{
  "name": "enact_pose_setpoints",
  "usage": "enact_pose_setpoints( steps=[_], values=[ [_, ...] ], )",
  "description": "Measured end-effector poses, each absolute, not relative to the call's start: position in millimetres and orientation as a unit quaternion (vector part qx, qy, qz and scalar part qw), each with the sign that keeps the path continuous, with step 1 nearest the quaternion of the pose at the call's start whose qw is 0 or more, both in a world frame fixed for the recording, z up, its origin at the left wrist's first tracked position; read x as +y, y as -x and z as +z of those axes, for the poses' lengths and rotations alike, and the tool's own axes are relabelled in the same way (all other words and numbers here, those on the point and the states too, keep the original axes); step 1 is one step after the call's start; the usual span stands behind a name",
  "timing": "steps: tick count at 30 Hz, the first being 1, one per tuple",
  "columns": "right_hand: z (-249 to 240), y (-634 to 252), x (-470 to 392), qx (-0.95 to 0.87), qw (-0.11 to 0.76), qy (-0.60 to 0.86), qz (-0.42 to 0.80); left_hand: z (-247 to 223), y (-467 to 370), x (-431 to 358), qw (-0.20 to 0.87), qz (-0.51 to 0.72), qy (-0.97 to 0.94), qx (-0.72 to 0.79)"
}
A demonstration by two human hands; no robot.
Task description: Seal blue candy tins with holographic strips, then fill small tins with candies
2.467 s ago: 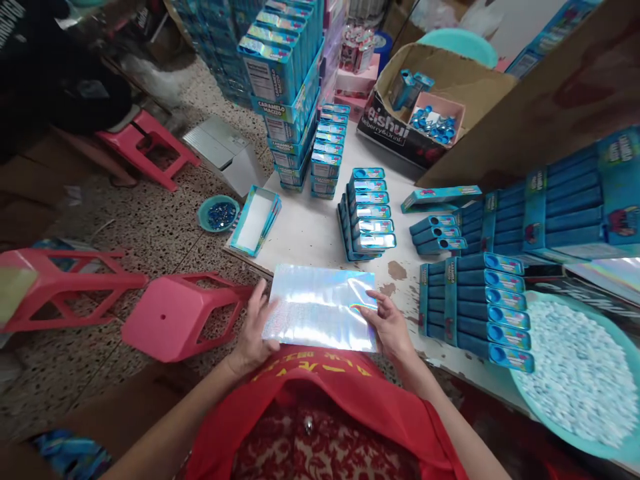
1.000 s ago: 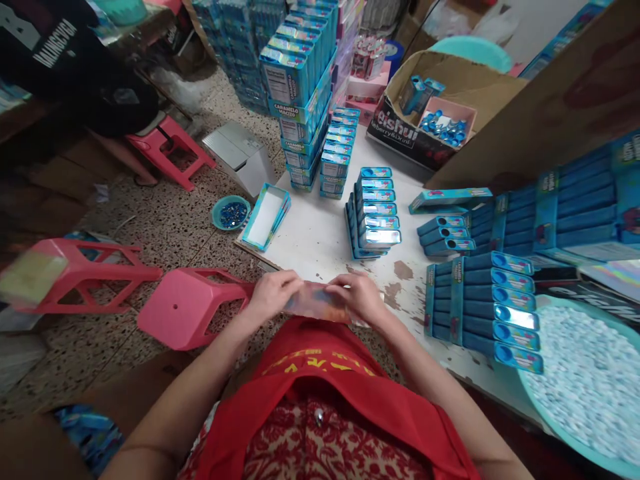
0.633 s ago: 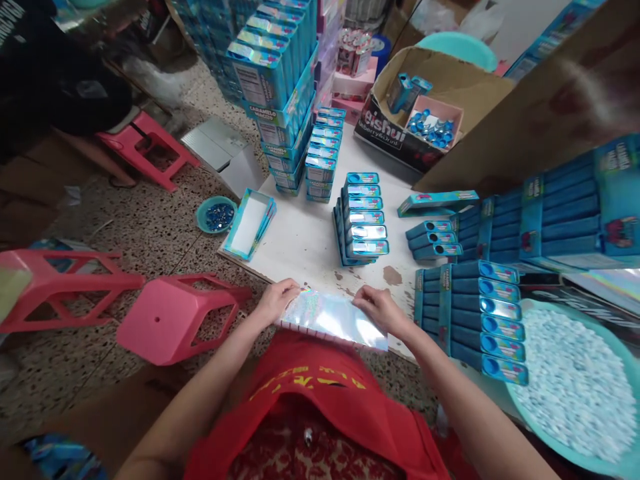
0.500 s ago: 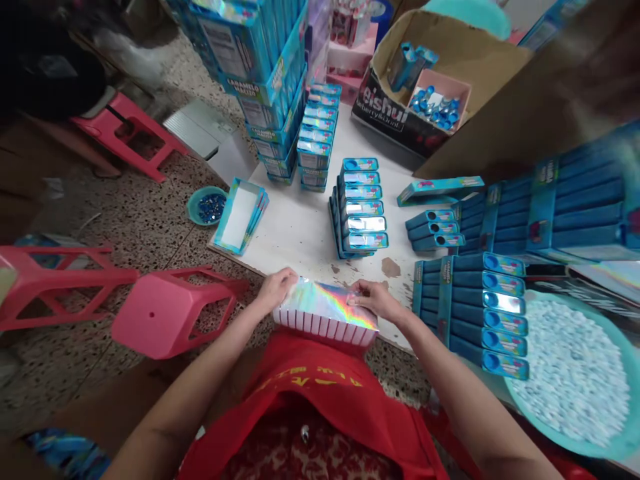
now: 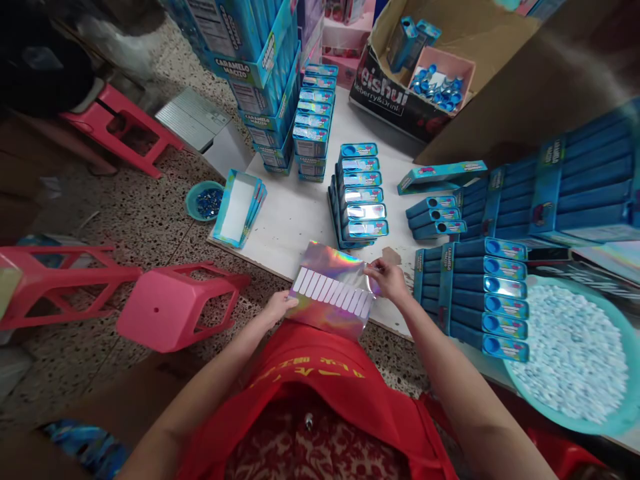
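A shiny holographic sheet (image 5: 333,257) with a row of white strips lies tilted over the table's front edge and the red apron. My left hand (image 5: 280,307) pinches its lower left edge. My right hand (image 5: 387,279) grips its right side near the upper corner, fingers pressed together. Just beyond the sheet stands a group of blue boxes (image 5: 363,195) with rounded tops, some of them with silvery labels.
Stacked blue display trays (image 5: 260,120) rise at the back left. An open tray (image 5: 234,207) lies at the left edge. A carton (image 5: 385,93), blue box rows (image 5: 505,305) and a basin of pale pieces (image 5: 575,353) are right. Pink stools (image 5: 173,307) stand left.
The sheet has turned flatter toward the camera, showing its strips in full. My left hand has moved down to the sheet's lower left edge; my right hand has shifted slightly up and right.
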State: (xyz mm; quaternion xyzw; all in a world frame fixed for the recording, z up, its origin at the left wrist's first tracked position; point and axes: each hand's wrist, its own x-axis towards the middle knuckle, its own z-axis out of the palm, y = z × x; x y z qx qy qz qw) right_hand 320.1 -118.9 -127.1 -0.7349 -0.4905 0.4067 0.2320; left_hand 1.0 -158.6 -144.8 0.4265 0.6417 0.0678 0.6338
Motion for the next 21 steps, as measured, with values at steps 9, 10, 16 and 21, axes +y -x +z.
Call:
enact_pose_setpoints(
  steps=[9,10,16,21],
  values=[
    [-99,-314,-116,-0.583,0.265,0.657,0.399,-162,-10,-144,0.486,-0.022,-0.514,0.706],
    [-96,-313,-118,-0.591,0.268,0.650,0.395,-163,-11,-141,0.484,-0.034,-0.520,0.703],
    [-88,-317,-135,-0.615,0.235,0.640,0.397,-161,-17,-136,0.496,-0.122,-0.556,0.656],
    [-86,-324,-134,-0.594,0.249,0.657,0.393,-107,-8,-112,0.447,-0.209,-0.595,0.635]
  ],
)
